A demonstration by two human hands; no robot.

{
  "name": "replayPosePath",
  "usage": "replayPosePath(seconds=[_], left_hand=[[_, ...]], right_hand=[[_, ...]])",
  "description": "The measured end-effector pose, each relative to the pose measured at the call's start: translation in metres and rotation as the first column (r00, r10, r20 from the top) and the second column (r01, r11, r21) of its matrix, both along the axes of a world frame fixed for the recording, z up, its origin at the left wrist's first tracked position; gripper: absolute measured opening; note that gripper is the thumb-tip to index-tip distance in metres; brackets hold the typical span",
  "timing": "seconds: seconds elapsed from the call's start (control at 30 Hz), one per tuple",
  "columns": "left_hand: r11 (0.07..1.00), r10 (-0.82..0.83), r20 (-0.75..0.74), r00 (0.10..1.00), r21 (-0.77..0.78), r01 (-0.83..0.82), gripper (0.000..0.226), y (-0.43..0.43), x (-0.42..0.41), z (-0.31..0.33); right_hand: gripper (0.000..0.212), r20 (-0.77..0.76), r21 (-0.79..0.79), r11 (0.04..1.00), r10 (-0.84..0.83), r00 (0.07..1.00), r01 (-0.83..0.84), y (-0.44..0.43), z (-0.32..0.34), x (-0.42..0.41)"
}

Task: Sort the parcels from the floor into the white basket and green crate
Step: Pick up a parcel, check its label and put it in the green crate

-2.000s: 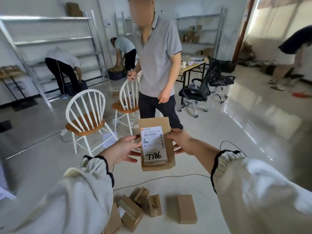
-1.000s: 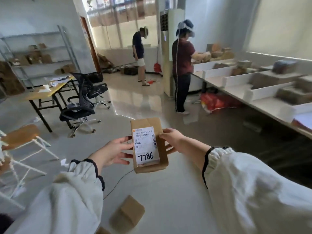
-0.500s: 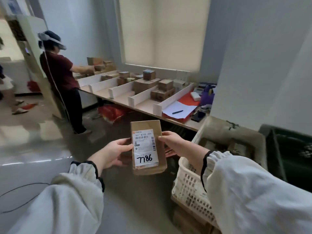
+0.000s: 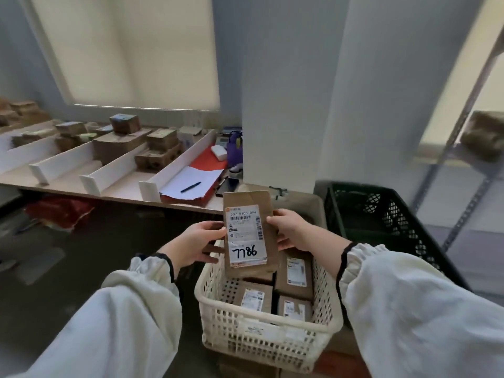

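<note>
I hold a flat brown cardboard parcel [image 4: 249, 233] upright in front of me, its white label marked "7786" facing me. My left hand [image 4: 196, 244] grips its left edge and my right hand [image 4: 290, 230] grips its right edge. The parcel hangs above the far end of the white basket [image 4: 261, 335], which holds several labelled brown parcels [image 4: 294, 271]. The green crate [image 4: 381, 211] stands just right of the basket, against the wall.
A long table [image 4: 114, 184] with white dividers and stacked boxes runs along the left, with papers and a pen [image 4: 191, 187] near its end. A white pillar [image 4: 286, 91] stands behind the basket. Metal shelving [image 4: 469, 126] rises at the right. Dark floor lies on the left.
My view has swung round to the right, from the open room to the basket and crate. The parcel stays held in both hands and now hangs over the white basket.
</note>
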State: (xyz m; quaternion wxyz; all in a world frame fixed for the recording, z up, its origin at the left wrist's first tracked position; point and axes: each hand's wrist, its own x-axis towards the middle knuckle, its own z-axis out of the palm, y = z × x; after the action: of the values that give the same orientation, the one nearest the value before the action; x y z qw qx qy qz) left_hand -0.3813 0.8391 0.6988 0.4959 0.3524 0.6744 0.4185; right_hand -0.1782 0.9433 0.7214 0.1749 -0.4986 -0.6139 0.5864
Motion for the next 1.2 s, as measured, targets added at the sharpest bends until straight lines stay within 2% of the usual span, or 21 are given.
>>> replayPosePath(seconds=[0.37, 0.73, 1.2], left_hand=[[0.963, -0.258, -0.017, 0.966, -0.082, 0.256, 0.014, 0.132, 0.017, -0.01], [0.91, -0.39, 0.054, 0.919, -0.129, 0.393, 0.018, 0.204, 0.008, -0.056], [0.925, -0.343, 0.063, 0.937, -0.152, 0.349, 0.016, 0.259, 0.04, -0.07]], right_hand=[[0.019, -0.011, -0.114, 0.96, -0.258, 0.966, 0.255, 0.078, -0.024, 0.035], [0.026, 0.052, -0.173, 0.918, -0.354, 0.934, 0.358, 0.118, -0.061, 0.037], [0.021, 0.049, -0.225, 0.912, -0.34, 0.939, 0.342, 0.181, -0.078, 0.066]])
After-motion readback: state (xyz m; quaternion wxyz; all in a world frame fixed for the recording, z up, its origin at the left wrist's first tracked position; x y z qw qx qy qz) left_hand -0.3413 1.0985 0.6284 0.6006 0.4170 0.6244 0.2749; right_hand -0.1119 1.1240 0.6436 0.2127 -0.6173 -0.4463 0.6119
